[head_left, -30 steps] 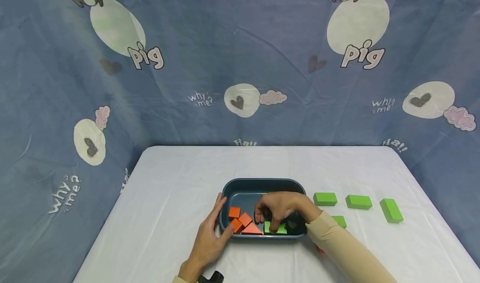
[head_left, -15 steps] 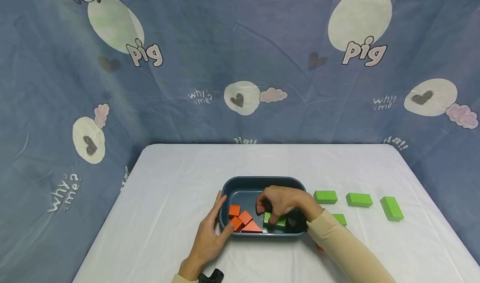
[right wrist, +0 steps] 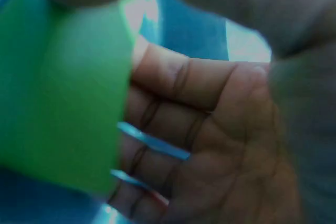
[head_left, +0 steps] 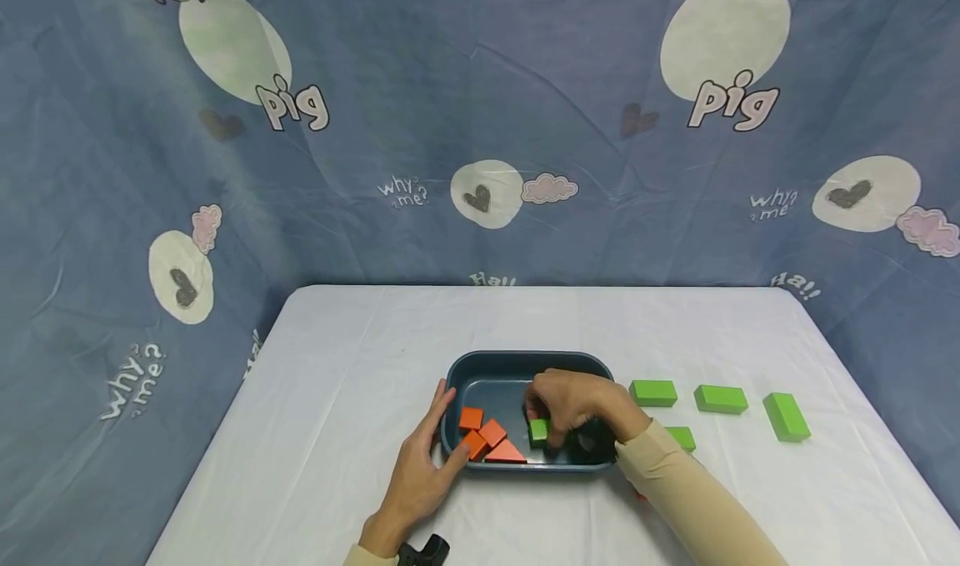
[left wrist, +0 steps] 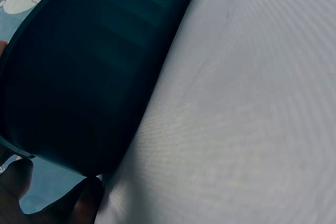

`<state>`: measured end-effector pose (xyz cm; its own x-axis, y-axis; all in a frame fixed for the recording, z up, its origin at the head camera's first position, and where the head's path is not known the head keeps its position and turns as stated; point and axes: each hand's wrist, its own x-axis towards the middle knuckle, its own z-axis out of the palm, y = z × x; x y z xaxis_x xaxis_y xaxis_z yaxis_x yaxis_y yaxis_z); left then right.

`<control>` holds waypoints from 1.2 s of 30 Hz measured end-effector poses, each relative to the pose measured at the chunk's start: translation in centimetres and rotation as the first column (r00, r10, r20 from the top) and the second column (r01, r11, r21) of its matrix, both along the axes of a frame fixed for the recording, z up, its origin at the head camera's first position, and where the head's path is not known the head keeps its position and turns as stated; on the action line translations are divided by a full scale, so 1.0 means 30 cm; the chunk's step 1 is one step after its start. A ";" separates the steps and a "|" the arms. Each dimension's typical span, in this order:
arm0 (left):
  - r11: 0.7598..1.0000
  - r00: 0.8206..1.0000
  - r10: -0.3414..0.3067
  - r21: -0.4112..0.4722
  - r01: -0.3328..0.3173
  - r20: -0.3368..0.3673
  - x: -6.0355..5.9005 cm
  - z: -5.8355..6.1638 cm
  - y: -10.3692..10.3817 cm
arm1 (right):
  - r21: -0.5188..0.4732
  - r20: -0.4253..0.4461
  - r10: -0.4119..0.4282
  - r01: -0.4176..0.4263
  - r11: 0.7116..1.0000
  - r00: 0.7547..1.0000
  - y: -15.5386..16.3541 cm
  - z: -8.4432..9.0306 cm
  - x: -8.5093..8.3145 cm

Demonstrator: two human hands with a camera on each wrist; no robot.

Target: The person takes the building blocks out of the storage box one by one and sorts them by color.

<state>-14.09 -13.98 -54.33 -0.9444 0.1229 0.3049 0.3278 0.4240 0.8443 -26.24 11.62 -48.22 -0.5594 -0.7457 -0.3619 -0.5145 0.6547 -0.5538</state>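
right hand: right hand point(head_left: 572, 405) is reaching into the tub from the right side, fingers curled down and pinching a green block point(head_left: 538, 430); right wrist view is showing the same block point(right wrist: 63, 98) pressed against the fingers point(right wrist: 173, 129), very blurred

green block: sitting low inside the tub, right of the orange pieces, under the right hand's fingertips; whether it is resting on the tub floor or lifted off it, cannot tell

left hand: left hand point(head_left: 420, 474) is lying on the table at the tub's near-left corner, fingers fairly straight and spread around the corner, thumb along the front wall, index along the left wall; holding nothing; left wrist view is showing only the dark tub wall point(left wrist: 79, 77) close up and the cloth beside it

tub: dark blue tub point(head_left: 517, 364) is standing in the middle of the table, near the front edge

orange blocks: orange blocks point(head_left: 486, 441) are bunched in the tub's left part, squarish ones and a triangle point(head_left: 506, 453) touching each other

loose green blocks: three are lying in a row on the table right of the tub, first point(head_left: 653, 393), second point(head_left: 721, 398), third point(head_left: 786, 417), apart from one another; a fourth point(head_left: 681, 438) is lying nearer, partly hidden by the right sleeve point(head_left: 697, 499)

table: white cloth-covered table point(head_left: 360, 341)

backdrop: blue cartoon-print sheet point(head_left: 480, 116) is hanging behind and at both sides
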 end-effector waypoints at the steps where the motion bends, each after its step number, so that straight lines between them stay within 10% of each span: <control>1: 1.000 1.000 0.000 -0.001 0.000 -0.002 -0.001 0.002 0.000 | -0.013 0.001 -0.001 0.001 1.000 1.000 0.000 0.001 -0.002; 18: 1.000 1.000 -0.005 0.008 0.005 0.010 0.002 0.008 0.008 | -0.353 -0.062 0.097 -0.112 0.929 0.993 0.026 0.010 -0.034; 36: 1.000 1.000 0.014 -0.017 -0.014 -0.018 0.001 0.001 0.000 | -0.514 0.027 -0.055 0.061 0.856 0.998 0.132 0.120 0.014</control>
<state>-14.05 -13.99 -54.30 -0.9403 0.1152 0.3201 0.3371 0.4426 0.8309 -25.83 15.59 -44.63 -0.6056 -0.7936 0.0579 -0.4767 0.3036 -0.8250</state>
